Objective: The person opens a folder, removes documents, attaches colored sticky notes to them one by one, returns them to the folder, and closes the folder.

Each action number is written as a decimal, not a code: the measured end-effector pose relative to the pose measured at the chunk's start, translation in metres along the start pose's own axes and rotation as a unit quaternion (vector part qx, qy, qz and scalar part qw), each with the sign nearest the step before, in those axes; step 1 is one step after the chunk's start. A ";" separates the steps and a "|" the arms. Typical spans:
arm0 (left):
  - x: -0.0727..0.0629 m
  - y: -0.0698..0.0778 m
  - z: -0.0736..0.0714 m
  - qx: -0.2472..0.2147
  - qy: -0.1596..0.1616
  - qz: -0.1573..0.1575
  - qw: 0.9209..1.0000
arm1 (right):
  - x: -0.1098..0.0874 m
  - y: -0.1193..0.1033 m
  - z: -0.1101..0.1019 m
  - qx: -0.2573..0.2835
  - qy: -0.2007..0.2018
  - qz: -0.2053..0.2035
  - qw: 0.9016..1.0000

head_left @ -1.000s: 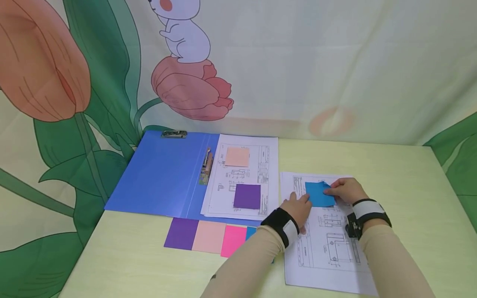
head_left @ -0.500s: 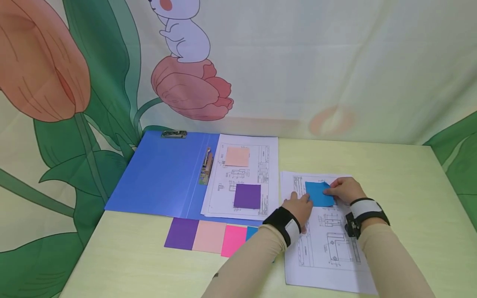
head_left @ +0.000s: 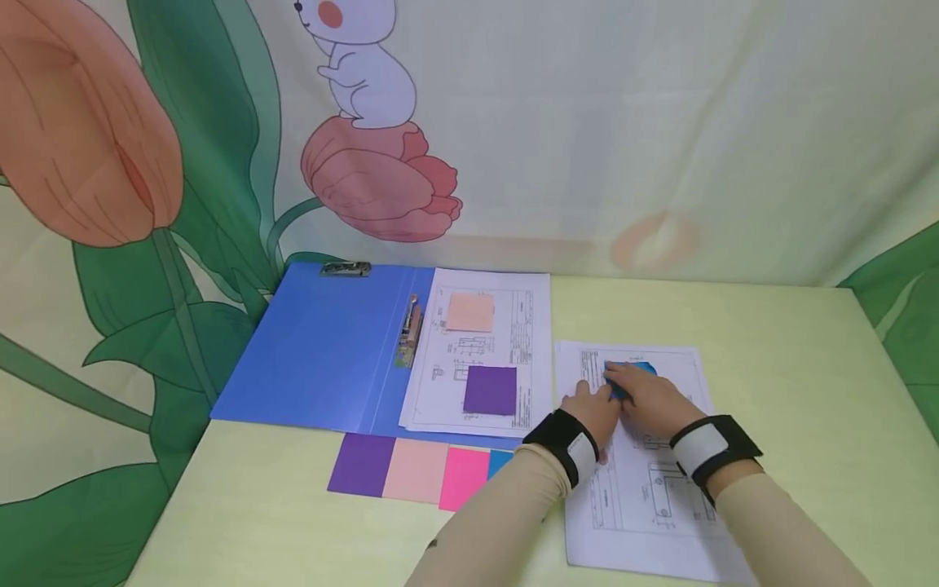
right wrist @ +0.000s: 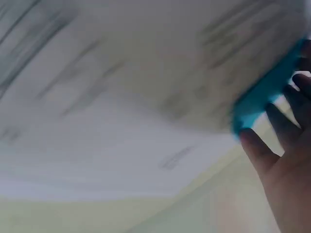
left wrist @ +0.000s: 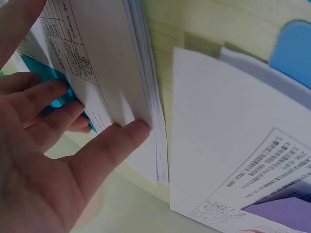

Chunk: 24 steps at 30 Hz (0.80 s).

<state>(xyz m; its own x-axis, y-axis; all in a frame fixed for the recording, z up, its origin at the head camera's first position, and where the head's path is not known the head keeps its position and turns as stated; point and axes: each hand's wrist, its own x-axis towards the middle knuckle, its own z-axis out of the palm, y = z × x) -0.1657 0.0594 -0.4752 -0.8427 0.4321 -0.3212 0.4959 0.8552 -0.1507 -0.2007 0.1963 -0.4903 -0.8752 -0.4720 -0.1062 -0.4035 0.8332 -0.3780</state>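
A blue sticky note [head_left: 638, 367] lies near the top of a stack of printed drawing sheets [head_left: 623, 550] on the right of the table. My right hand [head_left: 655, 403] lies across the note with extended fingers and covers most of it. In the right wrist view, the fingers touch the teal-looking note [right wrist: 265, 94]. My left hand [head_left: 592, 413] rests at the note's left side, close against the right fingertips. In the left wrist view, its fingers are spread over the note [left wrist: 48, 73] and the thumb touches the sheets near the stack's edge.
An open blue clip folder [head_left: 308, 350] lies to the left, holding printed sheets [head_left: 433, 408] with a pink note [head_left: 470, 313] and a purple note [head_left: 490, 390] on them. Below it sit purple [head_left: 362, 465], pale pink [head_left: 415, 470] and bright pink note pads [head_left: 464, 477], plus a partly hidden blue one [head_left: 500, 461].
My right hand has let go of the note's upper right edge, which it pinched before, and has moved left over the note with fingers extended. The left hand stays almost in place.
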 end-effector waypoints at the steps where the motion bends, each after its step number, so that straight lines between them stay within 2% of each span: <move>1: 0.000 0.001 0.000 -0.002 0.000 -0.001 1.000 | -0.003 0.000 0.000 -0.005 -0.015 -0.004 1.000; 3: -0.001 0.002 0.000 -0.006 0.000 -0.002 1.000 | -0.010 0.003 -0.002 -0.020 -0.030 0.021 0.999; 6: -0.005 0.002 -0.002 -0.015 0.001 -0.004 1.000 | -0.021 0.013 -0.005 -0.043 -0.034 0.063 0.997; 8: -0.009 -0.001 -0.003 -0.019 0.002 -0.008 1.000 | -0.024 0.019 -0.003 -0.053 -0.030 0.077 0.995; 13: -0.017 -0.017 0.003 -0.045 0.002 -0.008 0.999 | -0.013 0.019 0.011 -0.094 -0.002 0.084 0.992; 15: -0.023 -0.028 0.007 -0.081 0.012 -0.003 0.997 | -0.006 0.017 0.016 -0.117 0.007 0.089 0.989; 18: -0.045 -0.054 0.007 -0.170 0.038 0.004 0.985 | 0.001 0.015 0.017 -0.120 0.009 0.098 0.988; 20: -0.070 -0.077 0.008 -0.238 0.063 -0.006 0.969 | 0.004 0.016 0.015 -0.091 0.003 0.109 0.990; 22: -0.097 -0.098 0.014 -0.274 0.085 -0.019 0.958 | 0.003 0.021 0.010 -0.053 -0.002 0.119 0.991; 24: -0.122 -0.114 0.031 -0.271 0.102 -0.027 0.957 | -0.002 0.027 0.004 0.001 -0.003 0.129 0.992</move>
<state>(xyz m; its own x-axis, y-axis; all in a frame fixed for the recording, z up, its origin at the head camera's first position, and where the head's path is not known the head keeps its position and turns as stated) -0.1127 -0.0992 -0.4475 -0.9151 0.3821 -0.1289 0.3152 0.8772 0.3621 -0.2091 0.2185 -0.5038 -0.9474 -0.2448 -0.2059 -0.1658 0.9263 -0.3385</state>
